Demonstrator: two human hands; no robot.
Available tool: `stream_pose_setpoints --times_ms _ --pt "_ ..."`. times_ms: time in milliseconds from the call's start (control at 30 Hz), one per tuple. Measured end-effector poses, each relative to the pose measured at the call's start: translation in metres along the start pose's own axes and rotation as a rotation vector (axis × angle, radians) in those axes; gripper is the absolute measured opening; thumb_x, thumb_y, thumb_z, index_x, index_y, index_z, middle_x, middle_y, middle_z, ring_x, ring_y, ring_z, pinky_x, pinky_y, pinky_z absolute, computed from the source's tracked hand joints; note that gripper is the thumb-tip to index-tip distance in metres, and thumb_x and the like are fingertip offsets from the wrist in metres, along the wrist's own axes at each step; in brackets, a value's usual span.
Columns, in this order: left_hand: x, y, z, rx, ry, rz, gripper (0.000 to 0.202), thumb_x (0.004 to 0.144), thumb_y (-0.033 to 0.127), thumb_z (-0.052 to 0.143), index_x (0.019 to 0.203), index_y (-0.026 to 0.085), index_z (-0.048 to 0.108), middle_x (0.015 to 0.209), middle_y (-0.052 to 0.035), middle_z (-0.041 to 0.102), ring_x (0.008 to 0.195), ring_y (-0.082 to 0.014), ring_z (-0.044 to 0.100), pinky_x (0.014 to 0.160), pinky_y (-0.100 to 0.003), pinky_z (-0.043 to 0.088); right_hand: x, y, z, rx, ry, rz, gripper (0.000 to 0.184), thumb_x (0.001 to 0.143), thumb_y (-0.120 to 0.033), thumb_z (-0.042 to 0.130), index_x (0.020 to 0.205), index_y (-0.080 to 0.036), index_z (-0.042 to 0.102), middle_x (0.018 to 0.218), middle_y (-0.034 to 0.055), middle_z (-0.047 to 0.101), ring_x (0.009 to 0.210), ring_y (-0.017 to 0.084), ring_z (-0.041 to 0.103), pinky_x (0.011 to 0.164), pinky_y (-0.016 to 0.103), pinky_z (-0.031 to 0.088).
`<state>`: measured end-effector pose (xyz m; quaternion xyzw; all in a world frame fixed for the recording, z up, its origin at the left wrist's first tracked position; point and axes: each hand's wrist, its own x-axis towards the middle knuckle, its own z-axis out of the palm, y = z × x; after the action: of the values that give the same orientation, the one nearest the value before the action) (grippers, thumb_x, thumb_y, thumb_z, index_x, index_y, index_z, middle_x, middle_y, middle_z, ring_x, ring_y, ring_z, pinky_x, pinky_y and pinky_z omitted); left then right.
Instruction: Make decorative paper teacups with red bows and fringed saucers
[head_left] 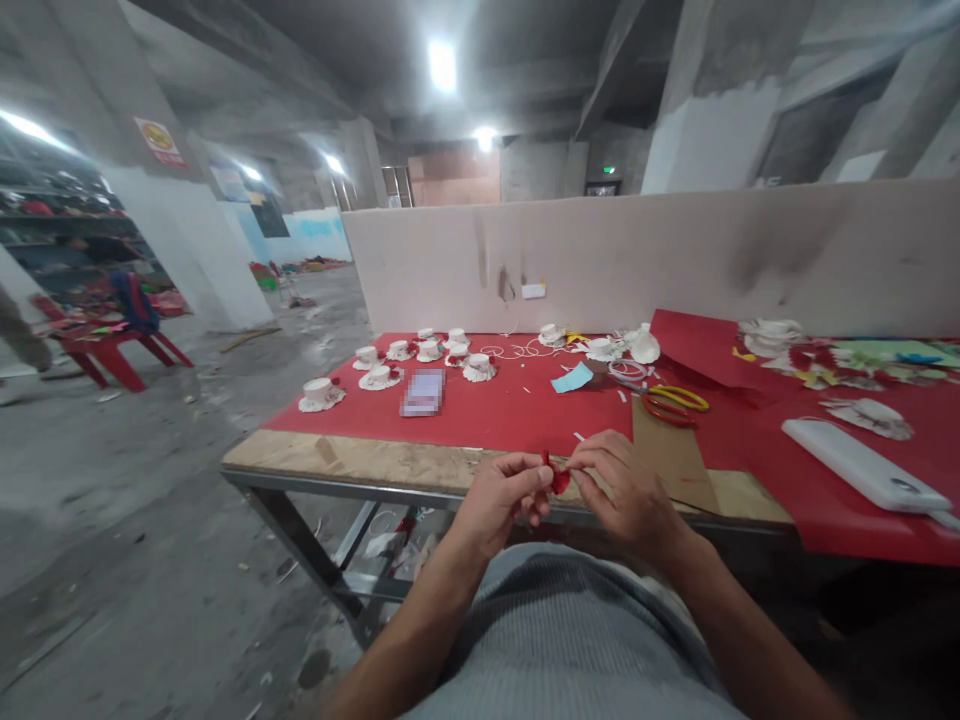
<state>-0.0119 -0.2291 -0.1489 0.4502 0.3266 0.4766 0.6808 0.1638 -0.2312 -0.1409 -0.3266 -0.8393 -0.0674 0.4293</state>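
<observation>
Head camera view: the left hand clamps a small red piece between thumb and fingers at the near edge of the counter, the piece lying just right of those fingertips. The right hand meets its other side, fingers drawn close; whether they grip it cannot be told. Neither hand is clearly nearer. Its long axis appears roughly upright, though partly hidden.
</observation>
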Motion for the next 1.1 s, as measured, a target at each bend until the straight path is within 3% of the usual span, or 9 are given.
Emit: stream_pose_setpoints --times_ms 167,367,533,833,1100 --pt "-0.0002 -0.0002 -0.0005 -0.007 0.020 0.045 0.023 0.064 0.030 0.074 0.069 0.011 0.062 0.056 0.0015 0.058 0.044 -0.0080 0.054 0.039 -0.017 0.041 0.0021 -0.0013 -0.0019 0.043 -0.029 0.024 0.013 0.087 -0.014 0.047 0.090 -0.018 0.058 0.088 0.0072 0.059 0.085 0.020 0.054 0.078 0.036 0.045" --pt "-0.0025 -0.0009 0.0007 0.018 -0.025 0.056 0.022 0.064 0.029 0.074 0.071 0.011 0.064 0.059 -0.0005 0.061 0.046 -0.0093 0.055 0.041 -0.019 0.044 0.0069 -0.0075 -0.0039 0.145 -0.053 0.078 0.024 0.090 -0.018 0.044 0.111 -0.019 0.056 0.103 0.0088 0.059 0.098 0.020 0.055 0.083 0.034 0.047" --pt "-0.0051 0.0006 0.0023 0.022 -0.015 0.042 0.023 0.062 0.029 0.075 0.069 0.011 0.064 0.058 -0.0002 0.060 0.045 -0.0091 0.055 0.040 -0.019 0.044 0.0084 -0.0088 -0.0005 0.183 -0.048 0.031 0.021 0.088 -0.015 0.046 0.104 -0.019 0.059 0.098 0.0091 0.060 0.091 0.020 0.055 0.080 0.036 0.047" --pt "-0.0041 -0.0002 0.0044 0.042 -0.049 0.003 0.020 0.063 0.028 0.074 0.071 0.012 0.066 0.055 0.0005 0.061 0.044 -0.0092 0.055 0.039 -0.018 0.044 0.0051 -0.0005 -0.0017 0.340 -0.074 0.163 0.009 0.083 -0.013 0.051 0.085 -0.020 0.055 0.096 0.0055 0.058 0.091 0.017 0.055 0.080 0.033 0.045" --pt "-0.0043 0.0003 0.0043 0.076 -0.094 -0.016 0.018 0.065 0.028 0.072 0.069 0.011 0.066 0.046 0.0003 0.059 0.039 -0.0083 0.051 0.037 -0.017 0.042 0.0100 0.0002 -0.0094 0.368 -0.139 0.163 0.009 0.079 -0.011 0.053 0.080 -0.020 0.053 0.096 0.0043 0.058 0.089 0.016 0.056 0.078 0.031 0.045"
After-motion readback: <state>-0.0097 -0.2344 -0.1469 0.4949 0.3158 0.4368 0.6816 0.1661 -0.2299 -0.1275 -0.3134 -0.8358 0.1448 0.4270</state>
